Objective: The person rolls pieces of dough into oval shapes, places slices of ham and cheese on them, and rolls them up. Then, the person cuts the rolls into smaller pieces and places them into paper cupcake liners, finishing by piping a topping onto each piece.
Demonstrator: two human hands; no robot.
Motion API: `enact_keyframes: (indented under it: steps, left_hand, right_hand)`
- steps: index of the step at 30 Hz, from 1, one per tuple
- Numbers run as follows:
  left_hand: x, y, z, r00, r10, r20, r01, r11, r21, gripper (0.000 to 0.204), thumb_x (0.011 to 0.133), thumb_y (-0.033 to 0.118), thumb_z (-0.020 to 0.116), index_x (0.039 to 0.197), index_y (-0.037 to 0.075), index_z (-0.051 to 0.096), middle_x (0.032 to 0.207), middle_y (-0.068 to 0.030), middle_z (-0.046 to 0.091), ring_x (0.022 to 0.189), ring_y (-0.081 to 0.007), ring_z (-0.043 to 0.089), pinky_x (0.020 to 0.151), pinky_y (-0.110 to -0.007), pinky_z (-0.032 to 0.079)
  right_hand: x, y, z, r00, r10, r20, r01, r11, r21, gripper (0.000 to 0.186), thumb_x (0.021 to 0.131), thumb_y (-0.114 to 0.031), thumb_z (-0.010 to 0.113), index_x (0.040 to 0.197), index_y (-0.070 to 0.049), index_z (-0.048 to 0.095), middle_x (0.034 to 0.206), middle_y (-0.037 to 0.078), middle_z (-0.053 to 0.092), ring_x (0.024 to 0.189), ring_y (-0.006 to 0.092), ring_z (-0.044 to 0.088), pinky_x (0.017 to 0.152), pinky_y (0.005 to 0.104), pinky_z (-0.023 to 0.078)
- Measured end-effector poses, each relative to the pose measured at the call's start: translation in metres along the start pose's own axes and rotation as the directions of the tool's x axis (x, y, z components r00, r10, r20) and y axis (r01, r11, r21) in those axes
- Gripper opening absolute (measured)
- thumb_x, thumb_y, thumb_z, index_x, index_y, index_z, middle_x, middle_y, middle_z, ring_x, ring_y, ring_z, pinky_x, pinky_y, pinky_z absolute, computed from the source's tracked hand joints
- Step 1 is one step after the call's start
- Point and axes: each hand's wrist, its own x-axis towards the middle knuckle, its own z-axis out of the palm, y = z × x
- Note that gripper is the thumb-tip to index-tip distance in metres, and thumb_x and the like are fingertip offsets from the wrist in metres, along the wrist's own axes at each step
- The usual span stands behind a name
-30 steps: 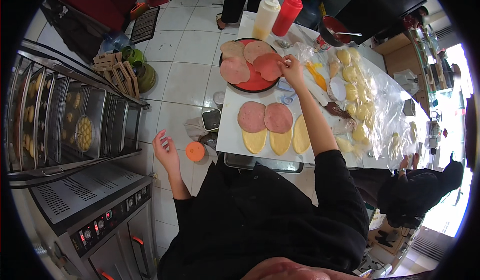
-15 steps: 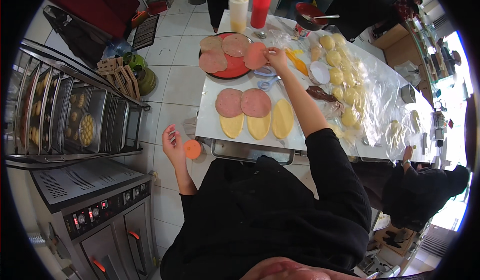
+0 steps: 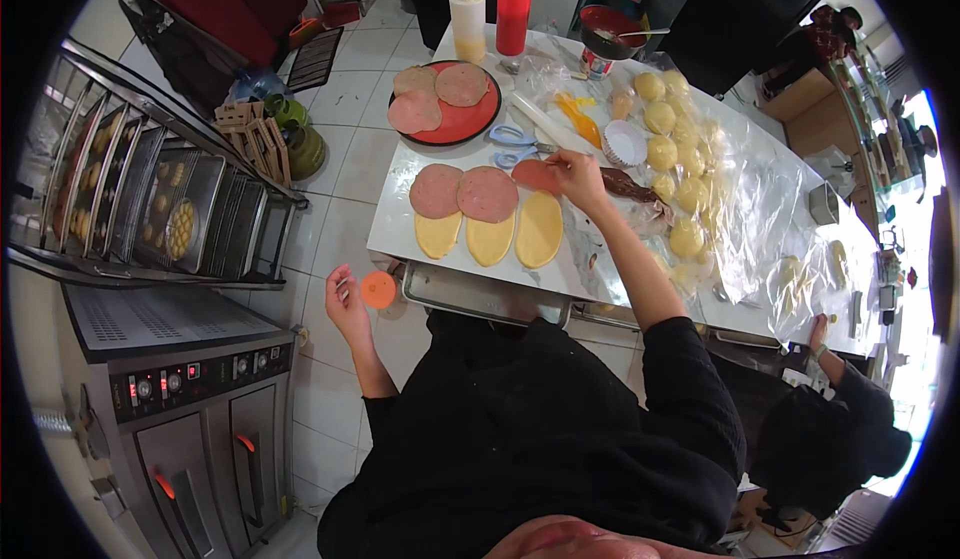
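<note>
A: Since the earlier frame the right hand [image 3: 575,174] has come back from the red plate [image 3: 470,119] with a slice of ham [image 3: 535,174]; the slice now sits over the top of the third dough oval [image 3: 539,229], pinched at its right edge by the fingertips.

B: Left hand?

A: The left hand [image 3: 347,304] hangs off the table edge over the floor tiles, fingers loosely curled, holding nothing I can make out. An orange round lid [image 3: 379,289] shows just beside it; touching or apart, cannot tell.

B: What lies around the slice?

A: Two ham rounds [image 3: 463,193] to its left, each overlapping a yellow dough oval below. Blue-handled scissors [image 3: 513,139] just above. A dark strip of something [image 3: 628,185] to the right of the hand, too blurred to name. Nothing blocks the slice but the fingers themselves.

B: Containers?

A: The red plate carries three more ham slices. A white paper cup mould [image 3: 627,143] stands beside orange cheese strips [image 3: 580,119]. Clear plastic sheet [image 3: 745,209] covers the right half of the table, dough balls [image 3: 680,159] in rows on it. Two squeeze bottles [image 3: 490,14], one pale, one red, stand at the far edge; a red bowl [image 3: 608,31] with a spoon beside them. Rack at left [image 3: 150,199] holds trays of baked pieces.
</note>
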Motion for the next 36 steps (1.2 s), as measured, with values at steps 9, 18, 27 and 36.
enact_keyframes:
  steps: [9,18,27,36]
  left_hand:
    - [-0.020,0.035,0.029,0.992,0.084,0.097,-0.090,0.994,0.061,0.017,0.087,0.008,0.052,0.103,0.002,0.056,0.097,-0.0034,0.059,0.086,-0.0098,0.055,0.075,-0.023,0.045]
    - [-0.037,0.065,0.089,0.883,0.258,0.391,-0.314,0.945,0.086,0.017,0.082,0.000,0.053,0.098,0.003,0.059,0.089,-0.0077,0.060,0.080,-0.0170,0.059,0.071,-0.027,0.046]
    - [-0.076,0.034,0.158,0.222,0.441,0.870,-0.842,0.537,-0.057,0.036,0.081,0.007,0.051,0.117,0.003,0.052,0.119,-0.0133,0.053,0.111,-0.0260,0.050,0.098,-0.040,0.034]
    - [-0.088,0.017,0.157,0.074,0.344,0.936,-0.933,0.355,-0.057,0.054,0.075,0.007,0.051,0.128,-0.001,0.040,0.131,-0.0141,0.041,0.126,-0.0263,0.035,0.106,-0.047,0.019]
  right_hand:
    - [-0.068,0.018,0.016,0.922,-0.363,0.134,0.385,0.899,-0.211,0.010,0.070,-0.010,0.063,0.080,-0.009,0.066,0.081,0.004,0.064,0.083,0.0201,0.057,0.078,0.0379,0.037]
    - [-0.091,0.022,0.023,0.937,-0.349,0.003,0.339,0.910,-0.237,0.014,0.071,-0.011,0.064,0.084,-0.011,0.067,0.086,-0.001,0.065,0.089,0.0144,0.056,0.081,0.0351,0.035]
    - [-0.106,0.010,0.019,0.960,-0.275,-0.056,0.219,0.858,-0.464,0.023,0.070,-0.008,0.057,0.090,-0.014,0.067,0.100,-0.003,0.063,0.106,0.0167,0.049,0.087,0.0435,0.029]
    - [-0.210,-0.047,0.044,0.999,0.027,0.047,0.005,0.826,-0.563,0.047,0.070,-0.002,0.050,0.115,-0.009,0.055,0.119,0.000,0.054,0.118,0.0188,0.040,0.089,0.0450,0.024]
